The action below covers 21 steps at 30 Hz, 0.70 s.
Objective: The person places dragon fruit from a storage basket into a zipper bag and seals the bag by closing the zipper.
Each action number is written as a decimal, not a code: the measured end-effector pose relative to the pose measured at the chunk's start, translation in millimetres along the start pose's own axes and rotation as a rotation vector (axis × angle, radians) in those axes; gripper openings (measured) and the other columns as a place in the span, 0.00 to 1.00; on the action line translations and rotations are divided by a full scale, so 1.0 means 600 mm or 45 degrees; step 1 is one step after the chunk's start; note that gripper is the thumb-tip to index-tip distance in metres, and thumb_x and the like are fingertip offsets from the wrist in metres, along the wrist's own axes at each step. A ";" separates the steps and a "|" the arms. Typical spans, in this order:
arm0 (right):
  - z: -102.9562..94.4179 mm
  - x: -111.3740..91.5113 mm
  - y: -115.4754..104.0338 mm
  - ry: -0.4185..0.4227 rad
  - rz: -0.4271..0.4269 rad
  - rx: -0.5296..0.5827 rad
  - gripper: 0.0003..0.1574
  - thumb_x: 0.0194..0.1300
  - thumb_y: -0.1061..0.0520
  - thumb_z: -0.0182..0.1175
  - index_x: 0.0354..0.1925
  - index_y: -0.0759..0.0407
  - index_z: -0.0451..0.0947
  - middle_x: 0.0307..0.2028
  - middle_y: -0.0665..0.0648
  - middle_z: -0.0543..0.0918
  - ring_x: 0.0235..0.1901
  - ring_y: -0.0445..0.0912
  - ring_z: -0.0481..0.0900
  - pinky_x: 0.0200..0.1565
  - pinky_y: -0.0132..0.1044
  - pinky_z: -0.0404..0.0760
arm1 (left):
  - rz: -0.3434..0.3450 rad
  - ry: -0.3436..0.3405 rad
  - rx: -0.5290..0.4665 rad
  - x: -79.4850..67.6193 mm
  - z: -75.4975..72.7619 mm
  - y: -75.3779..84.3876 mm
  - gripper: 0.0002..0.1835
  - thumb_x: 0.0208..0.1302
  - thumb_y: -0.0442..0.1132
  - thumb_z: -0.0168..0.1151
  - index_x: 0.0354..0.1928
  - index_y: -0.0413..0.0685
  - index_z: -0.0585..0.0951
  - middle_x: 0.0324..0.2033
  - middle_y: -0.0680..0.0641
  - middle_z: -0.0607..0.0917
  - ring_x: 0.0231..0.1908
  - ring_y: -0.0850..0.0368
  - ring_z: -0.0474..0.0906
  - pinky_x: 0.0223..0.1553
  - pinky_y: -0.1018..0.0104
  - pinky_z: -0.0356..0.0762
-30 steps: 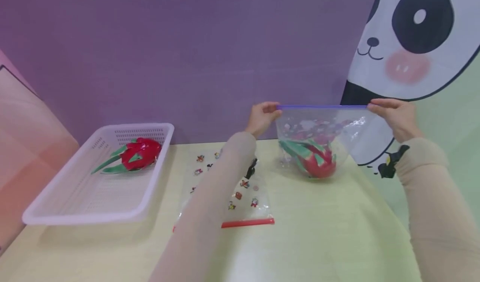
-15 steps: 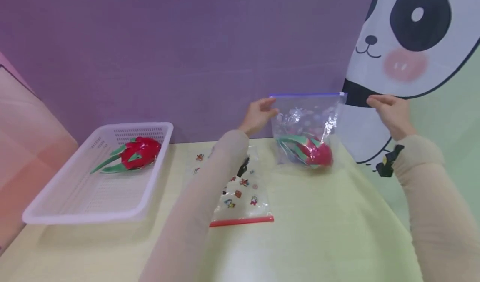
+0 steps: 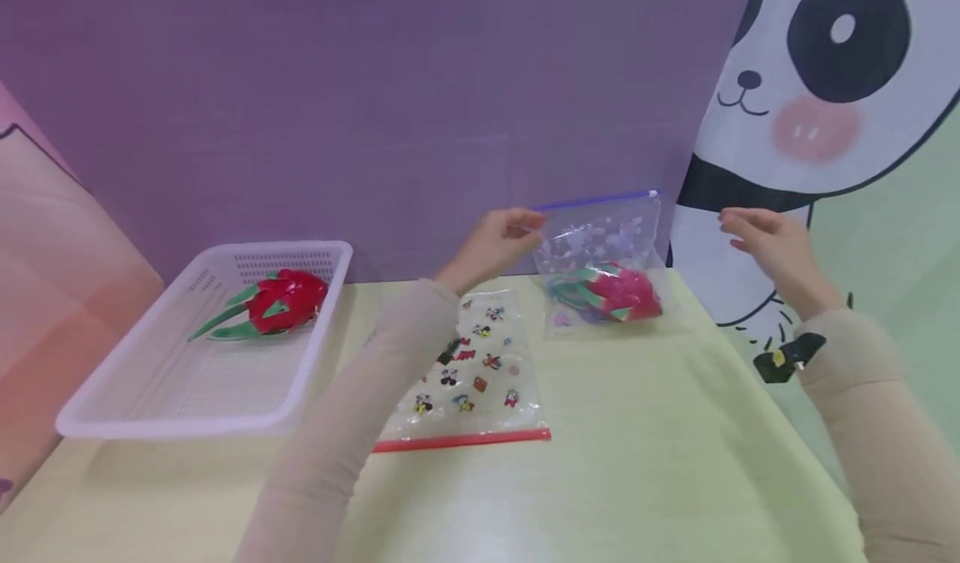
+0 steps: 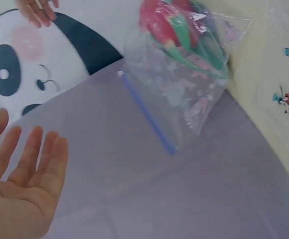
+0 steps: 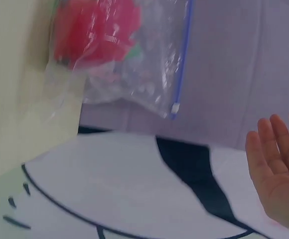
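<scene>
A clear zip bag (image 3: 592, 238) with a blue zip edge leans against the purple backdrop at the table's back right. Through the plastic I see a red dragon fruit (image 3: 633, 293) with long green scales lying at its bottom. My left hand (image 3: 495, 245) is just left of the bag's upper corner; the left wrist view shows its fingers spread, apart from the plastic. Off to the bag's right hovers my right hand (image 3: 776, 251), fingers loosely extended, holding nothing. A white slider (image 5: 175, 108) sits at one end of the zip in the right wrist view.
A second clear bag (image 3: 480, 392), printed with cartoon figures and edged in red, lies flat, partly behind my left sleeve. To the left, a white plastic basket (image 3: 187, 396) contains another red-and-green dragon fruit (image 3: 285, 301). A panda-print cloth (image 3: 817, 130) hangs at right.
Both hands have let go of the bag's blue zip edge, which they held stretched. The bag has settled back against the backdrop, and my left hand has drawn slightly left.
</scene>
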State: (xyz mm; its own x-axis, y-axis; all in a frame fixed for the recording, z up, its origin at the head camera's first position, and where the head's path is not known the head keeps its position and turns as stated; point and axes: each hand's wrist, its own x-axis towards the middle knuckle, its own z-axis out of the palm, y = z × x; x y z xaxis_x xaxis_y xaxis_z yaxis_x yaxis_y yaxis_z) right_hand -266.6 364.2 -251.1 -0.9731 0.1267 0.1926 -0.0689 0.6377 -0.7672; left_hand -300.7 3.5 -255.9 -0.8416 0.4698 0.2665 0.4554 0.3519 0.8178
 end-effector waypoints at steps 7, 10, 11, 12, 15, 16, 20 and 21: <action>0.036 -0.059 -0.021 -0.053 -0.163 0.013 0.33 0.66 0.40 0.47 0.61 0.58 0.66 0.52 0.45 0.74 0.45 0.26 0.71 0.44 0.16 0.74 | -0.046 -0.051 0.178 -0.103 -0.040 0.009 0.19 0.64 0.45 0.55 0.57 0.53 0.73 0.51 0.52 0.79 0.48 0.57 0.76 0.46 0.65 0.78; 0.054 -0.085 -0.032 -0.081 -0.152 0.031 0.33 0.66 0.40 0.48 0.60 0.60 0.66 0.48 0.39 0.75 0.41 0.24 0.72 0.51 0.25 0.74 | -0.099 -0.012 0.251 -0.148 -0.056 0.005 0.20 0.64 0.47 0.56 0.57 0.54 0.73 0.49 0.53 0.80 0.47 0.58 0.77 0.44 0.64 0.79; 0.060 -0.092 -0.036 -0.088 -0.149 0.027 0.33 0.66 0.40 0.48 0.60 0.60 0.67 0.47 0.37 0.76 0.40 0.24 0.73 0.51 0.26 0.74 | -0.111 0.005 0.269 -0.161 -0.061 0.003 0.20 0.64 0.46 0.56 0.57 0.54 0.73 0.49 0.53 0.80 0.46 0.58 0.77 0.45 0.64 0.79; 0.067 -0.099 -0.040 -0.094 -0.145 0.024 0.32 0.66 0.40 0.48 0.59 0.60 0.67 0.45 0.35 0.76 0.40 0.24 0.73 0.52 0.26 0.74 | -0.123 0.025 0.276 -0.174 -0.065 -0.001 0.19 0.63 0.46 0.56 0.56 0.54 0.74 0.49 0.53 0.80 0.46 0.58 0.77 0.46 0.63 0.79; 0.093 -0.113 -0.048 -0.095 -0.164 0.054 0.30 0.66 0.42 0.50 0.57 0.61 0.70 0.38 0.26 0.75 0.40 0.25 0.73 0.48 0.22 0.73 | -0.113 0.070 0.244 -0.212 -0.076 -0.016 0.16 0.63 0.44 0.57 0.53 0.51 0.76 0.48 0.51 0.81 0.46 0.56 0.78 0.47 0.61 0.79; 0.104 -0.117 -0.051 -0.100 -0.179 0.070 0.29 0.66 0.43 0.50 0.56 0.62 0.71 0.38 0.26 0.75 0.41 0.26 0.73 0.48 0.24 0.73 | -0.104 0.080 0.222 -0.224 -0.078 -0.022 0.16 0.63 0.43 0.57 0.52 0.51 0.76 0.48 0.50 0.81 0.46 0.55 0.78 0.47 0.60 0.79; 0.153 -0.132 -0.053 -0.133 -0.300 0.109 0.23 0.66 0.50 0.53 0.51 0.65 0.75 0.38 0.34 0.80 0.40 0.26 0.74 0.43 0.20 0.73 | -0.035 0.056 0.164 -0.272 -0.081 -0.054 0.15 0.63 0.39 0.57 0.52 0.47 0.77 0.49 0.47 0.81 0.46 0.53 0.79 0.47 0.61 0.79; 0.166 -0.137 -0.052 -0.143 -0.341 0.111 0.21 0.66 0.52 0.53 0.49 0.66 0.76 0.39 0.39 0.82 0.40 0.26 0.74 0.43 0.20 0.74 | -0.021 0.025 0.160 -0.283 -0.080 -0.063 0.15 0.63 0.38 0.57 0.52 0.47 0.77 0.49 0.47 0.81 0.47 0.53 0.79 0.48 0.61 0.79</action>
State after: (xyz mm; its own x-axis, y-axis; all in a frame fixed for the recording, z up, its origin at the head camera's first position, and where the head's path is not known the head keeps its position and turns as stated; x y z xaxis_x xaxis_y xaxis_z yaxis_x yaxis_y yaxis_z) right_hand -206.5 258.6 -303.9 -0.9357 -0.1253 0.3299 -0.3402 0.5687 -0.7489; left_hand -188.8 -128.3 -307.9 -0.8543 0.4476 0.2643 0.4731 0.4589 0.7520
